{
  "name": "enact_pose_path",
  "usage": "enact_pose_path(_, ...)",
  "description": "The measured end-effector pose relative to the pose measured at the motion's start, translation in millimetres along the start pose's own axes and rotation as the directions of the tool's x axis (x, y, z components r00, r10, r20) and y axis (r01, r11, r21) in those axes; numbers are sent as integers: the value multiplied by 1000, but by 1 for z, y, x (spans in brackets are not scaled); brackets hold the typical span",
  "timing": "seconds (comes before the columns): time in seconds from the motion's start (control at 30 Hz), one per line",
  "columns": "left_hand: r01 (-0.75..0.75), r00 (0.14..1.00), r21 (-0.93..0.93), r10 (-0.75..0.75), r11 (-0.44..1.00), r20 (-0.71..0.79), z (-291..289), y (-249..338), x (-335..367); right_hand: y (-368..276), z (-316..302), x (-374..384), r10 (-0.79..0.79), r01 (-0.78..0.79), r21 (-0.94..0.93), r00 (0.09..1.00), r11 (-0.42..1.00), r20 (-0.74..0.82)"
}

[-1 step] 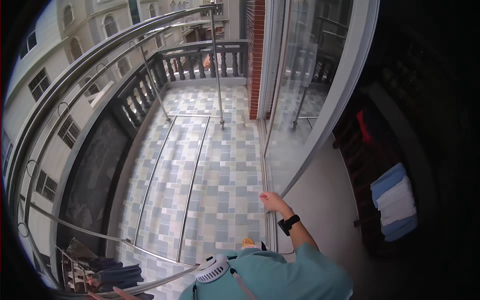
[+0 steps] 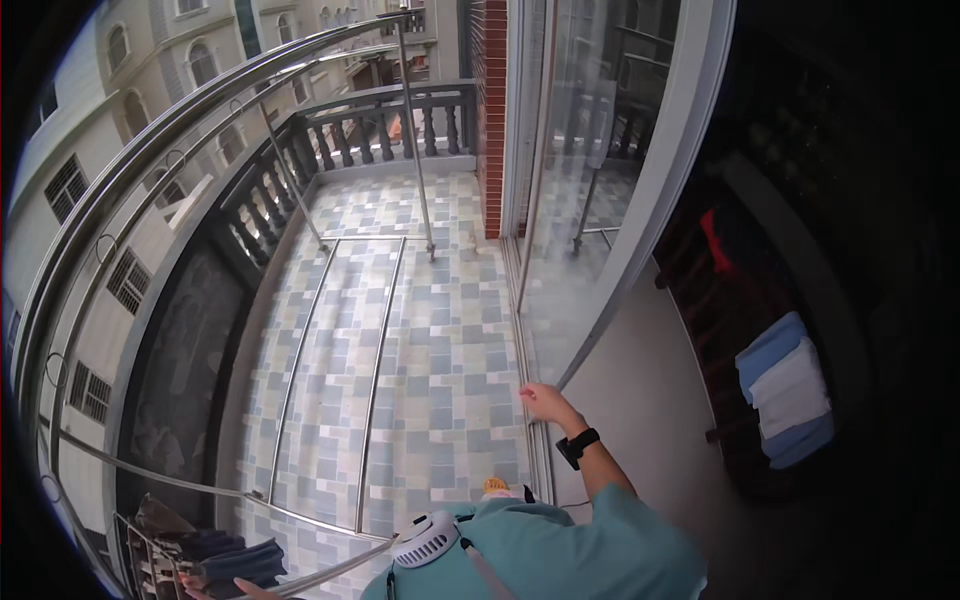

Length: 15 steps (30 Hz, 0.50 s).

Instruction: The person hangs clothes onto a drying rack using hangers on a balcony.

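Note:
My right hand (image 2: 543,402) is out in front of my body above the sliding door track (image 2: 537,455), its fingers curled together beside the lower end of the glass door (image 2: 585,270). Whether anything small is inside the curled fingers is hidden. A black watch (image 2: 576,448) is on that wrist. At the lower left edge, only some fingers of my left hand (image 2: 255,589) show, stretched out and apart. They are close to dark blue clothes (image 2: 235,568) on a small rack (image 2: 145,550) and to the curved metal rail (image 2: 330,573); contact cannot be made out.
A tall stainless-steel drying frame (image 2: 365,440) stands on the checkered tile floor (image 2: 440,350). Along the left runs a stone balustrade (image 2: 245,225). A brick pillar (image 2: 492,120) adjoins the door. Folded blue and white cloths (image 2: 790,390) lie on dark wooden furniture to the right.
The view has turned slightly, so the balcony and door sit further left. My left fingers have shifted slightly to the right; my right hand keeps its place and closed shape.

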<state>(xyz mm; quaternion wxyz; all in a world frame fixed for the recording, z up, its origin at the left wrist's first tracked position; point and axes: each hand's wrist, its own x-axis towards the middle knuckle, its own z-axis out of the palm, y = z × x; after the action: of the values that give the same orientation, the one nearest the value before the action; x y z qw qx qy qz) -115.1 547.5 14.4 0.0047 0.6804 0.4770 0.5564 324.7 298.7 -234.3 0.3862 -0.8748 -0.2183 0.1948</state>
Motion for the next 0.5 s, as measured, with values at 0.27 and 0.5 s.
enact_pose_path(0.27,-235,629,-296,377,926,680,182,71,-42,74,-53,-63,197,-193,44,931,980,-308)
enact_pose_path(0.5,76,-73,-866,869,494,489,236,234,-91,100,-80,-155,495,-381,334,773,862,-395)
